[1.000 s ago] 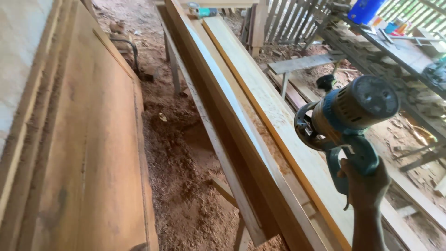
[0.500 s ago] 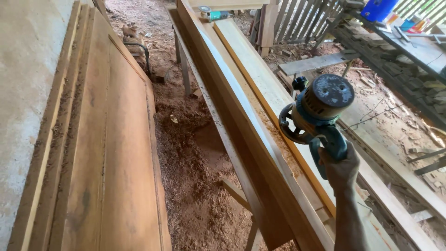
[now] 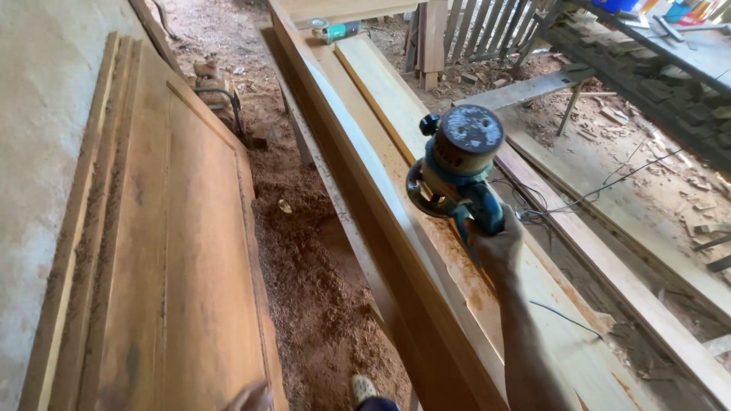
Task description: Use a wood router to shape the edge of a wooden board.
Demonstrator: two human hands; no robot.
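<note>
The right hand point(image 3: 495, 247) was seen wrapped tightly round the blue handle of a power sander point(image 3: 457, 171), the fingers fully curled about the grip. Of the left hand point(image 3: 251, 397) only a small part was caught at the bottom edge of the view, near a leaning door panel point(image 3: 175, 266); whether it was spread or curled could not be told. The sander had been brought down and leftwards since the earlier pictures: a second before it was held up in the air to the right of the long plank point(image 3: 396, 114), well clear of the wood, whereas now its round base was set low over the plank, at or just above the surface, though actual contact could not be confirmed. It was judged from this that the tool had been carried from an idle hold into a working position over the wood. The view had also been swung, so that more of the plank's far end was shown, where a second power tool point(image 3: 331, 30) lay on the plank. Left of the plank, sawdust point(image 3: 304, 251) was heaped on the ground, and right of it loose cables point(image 3: 579, 202) were trailed across the dirt.
</note>
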